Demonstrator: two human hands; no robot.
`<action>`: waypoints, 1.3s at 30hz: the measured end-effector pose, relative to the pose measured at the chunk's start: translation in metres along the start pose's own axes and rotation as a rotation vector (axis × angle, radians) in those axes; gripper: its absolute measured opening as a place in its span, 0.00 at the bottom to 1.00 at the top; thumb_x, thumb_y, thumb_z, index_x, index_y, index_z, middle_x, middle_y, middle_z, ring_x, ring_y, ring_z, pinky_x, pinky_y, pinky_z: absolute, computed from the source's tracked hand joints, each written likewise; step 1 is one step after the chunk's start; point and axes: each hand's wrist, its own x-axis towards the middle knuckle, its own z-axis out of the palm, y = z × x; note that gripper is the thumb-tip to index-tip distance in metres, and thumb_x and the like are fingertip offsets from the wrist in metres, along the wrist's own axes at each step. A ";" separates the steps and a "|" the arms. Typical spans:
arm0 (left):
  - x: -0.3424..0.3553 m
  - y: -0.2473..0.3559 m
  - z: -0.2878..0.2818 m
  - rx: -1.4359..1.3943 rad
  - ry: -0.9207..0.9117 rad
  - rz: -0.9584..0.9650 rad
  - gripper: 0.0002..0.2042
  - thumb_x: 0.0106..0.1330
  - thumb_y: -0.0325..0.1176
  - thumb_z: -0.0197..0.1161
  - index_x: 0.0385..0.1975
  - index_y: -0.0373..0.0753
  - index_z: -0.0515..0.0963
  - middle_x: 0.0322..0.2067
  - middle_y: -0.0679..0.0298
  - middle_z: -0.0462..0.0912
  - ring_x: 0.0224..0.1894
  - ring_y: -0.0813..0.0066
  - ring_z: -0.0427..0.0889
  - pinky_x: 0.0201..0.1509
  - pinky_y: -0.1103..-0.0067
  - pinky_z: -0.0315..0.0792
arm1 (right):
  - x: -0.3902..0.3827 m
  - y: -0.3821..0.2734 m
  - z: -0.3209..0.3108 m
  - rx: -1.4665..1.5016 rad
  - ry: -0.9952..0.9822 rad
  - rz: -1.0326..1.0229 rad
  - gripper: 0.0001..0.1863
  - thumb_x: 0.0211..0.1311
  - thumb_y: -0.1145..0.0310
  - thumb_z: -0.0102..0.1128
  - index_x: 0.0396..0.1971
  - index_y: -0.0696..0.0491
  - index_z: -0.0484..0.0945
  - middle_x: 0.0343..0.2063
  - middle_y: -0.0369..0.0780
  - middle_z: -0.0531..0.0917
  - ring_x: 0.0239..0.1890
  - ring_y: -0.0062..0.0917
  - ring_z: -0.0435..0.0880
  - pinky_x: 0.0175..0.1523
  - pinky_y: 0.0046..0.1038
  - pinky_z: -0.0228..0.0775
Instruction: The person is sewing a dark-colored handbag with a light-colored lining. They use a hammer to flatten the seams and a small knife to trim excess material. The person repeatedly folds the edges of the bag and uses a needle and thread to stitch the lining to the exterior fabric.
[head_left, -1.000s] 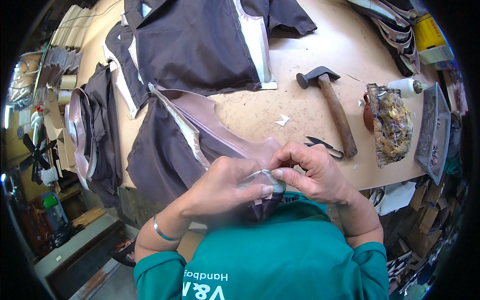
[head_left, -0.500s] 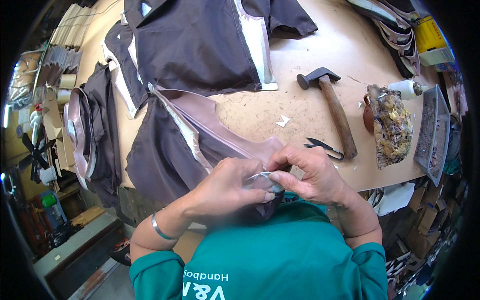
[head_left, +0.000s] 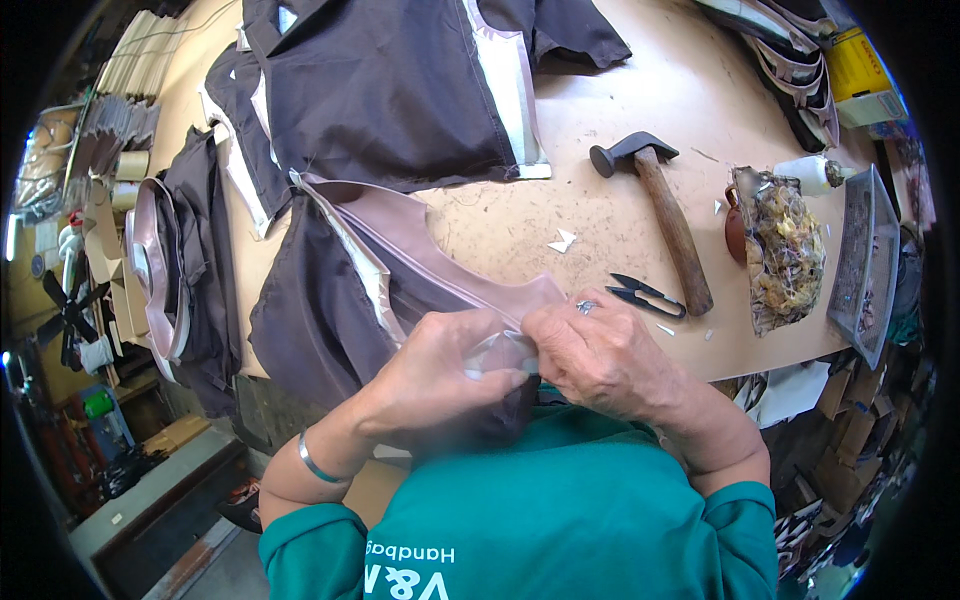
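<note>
A partly sewn bag piece point(head_left: 330, 290), dark brown lining with a dusty-pink leather-like edge, lies across the table's front edge up against me. My left hand point(head_left: 440, 365) grips its near end, thumb and fingers pinching the pale, whitish backing there. Beside it, my right hand point(head_left: 600, 355), wearing a ring, is closed on the corner of the same piece, the back of the hand turned up. Its fingertips and what exactly they pinch are hidden. Just right of that hand lie black thread snips point(head_left: 648, 297), blades apart.
A wooden-handled hammer point(head_left: 670, 220) lies right of centre. Beyond it stand a patterned tray of thread scraps point(head_left: 785, 250), a white thread cone point(head_left: 812, 177) and a grey mesh basket point(head_left: 862, 270). More dark lining pieces point(head_left: 390, 90) cover the back; others point(head_left: 195, 270) hang at the left edge.
My right hand has turned over, its back now facing up and its ring showing. Both hands and the bag piece's near end have shifted slightly left.
</note>
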 end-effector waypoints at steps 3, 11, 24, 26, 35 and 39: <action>-0.001 -0.001 0.001 -0.163 0.005 -0.074 0.14 0.49 0.29 0.68 0.13 0.38 0.67 0.14 0.75 0.68 0.18 0.92 0.61 0.19 0.88 0.54 | 0.002 0.002 -0.002 0.168 0.031 0.080 0.06 0.43 0.79 0.52 0.25 0.57 0.71 0.19 0.44 0.74 0.22 0.35 0.77 0.27 0.33 0.68; -0.010 -0.002 -0.013 0.153 0.056 0.078 0.09 0.54 0.29 0.63 0.31 0.31 0.77 0.22 0.63 0.79 0.25 0.82 0.76 0.29 0.84 0.69 | -0.006 0.014 -0.006 0.434 0.001 0.199 0.09 0.42 0.82 0.52 0.27 0.59 0.74 0.19 0.43 0.76 0.21 0.33 0.77 0.27 0.28 0.68; -0.014 -0.013 -0.017 -0.534 -0.075 -0.131 0.07 0.55 0.28 0.58 0.27 0.29 0.74 0.25 0.61 0.78 0.27 0.82 0.74 0.31 0.86 0.66 | 0.002 0.002 -0.009 0.312 -0.017 0.108 0.06 0.44 0.82 0.52 0.26 0.59 0.72 0.19 0.44 0.76 0.22 0.36 0.78 0.27 0.32 0.70; -0.013 -0.001 -0.011 -0.596 -0.080 -0.124 0.07 0.55 0.29 0.59 0.26 0.31 0.73 0.25 0.61 0.78 0.28 0.83 0.74 0.31 0.86 0.67 | 0.004 0.001 -0.009 0.331 -0.035 0.114 0.06 0.44 0.82 0.52 0.26 0.59 0.72 0.20 0.44 0.76 0.22 0.36 0.78 0.27 0.32 0.70; -0.013 0.007 -0.011 -0.151 -0.080 -0.038 0.06 0.56 0.26 0.59 0.30 0.30 0.73 0.26 0.62 0.80 0.29 0.81 0.78 0.36 0.83 0.71 | 0.003 0.003 -0.010 0.428 -0.030 0.154 0.07 0.43 0.81 0.53 0.26 0.59 0.72 0.19 0.45 0.76 0.23 0.37 0.78 0.27 0.32 0.70; -0.011 0.001 -0.008 -0.124 -0.031 -0.001 0.06 0.55 0.25 0.60 0.29 0.31 0.73 0.26 0.62 0.81 0.30 0.81 0.78 0.35 0.84 0.72 | 0.001 0.001 -0.007 0.226 -0.003 0.086 0.07 0.43 0.81 0.53 0.26 0.59 0.72 0.19 0.44 0.76 0.21 0.36 0.78 0.26 0.32 0.70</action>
